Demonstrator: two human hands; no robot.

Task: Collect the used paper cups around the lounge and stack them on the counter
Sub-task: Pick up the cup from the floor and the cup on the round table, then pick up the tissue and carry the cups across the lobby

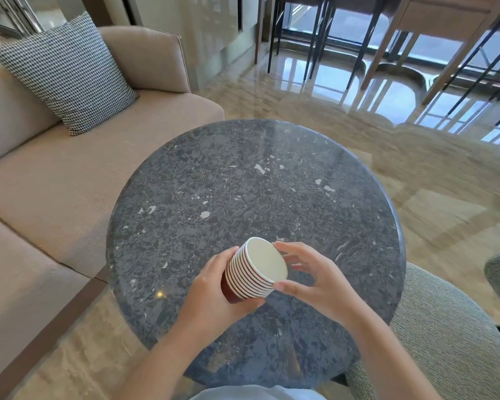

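A stack of several nested paper cups [256, 269], dark brown outside with white rims and cream inside, is held tilted above the near part of the round dark stone table [243, 183]. My left hand [214, 287] grips the stack around its lower body from the left. My right hand [309, 272] pinches the rim of the top cup, thumb at the near edge and fingers at the far edge. The bottom of the stack is hidden behind my left hand.
A beige sofa [70, 174] with a checked cushion [67, 73] stands to the left of the table. A grey-green upholstered chair [433, 336] sits at the right. Bar stools and a high counter's legs [387, 47] stand at the back over glossy marble floor [416, 168].
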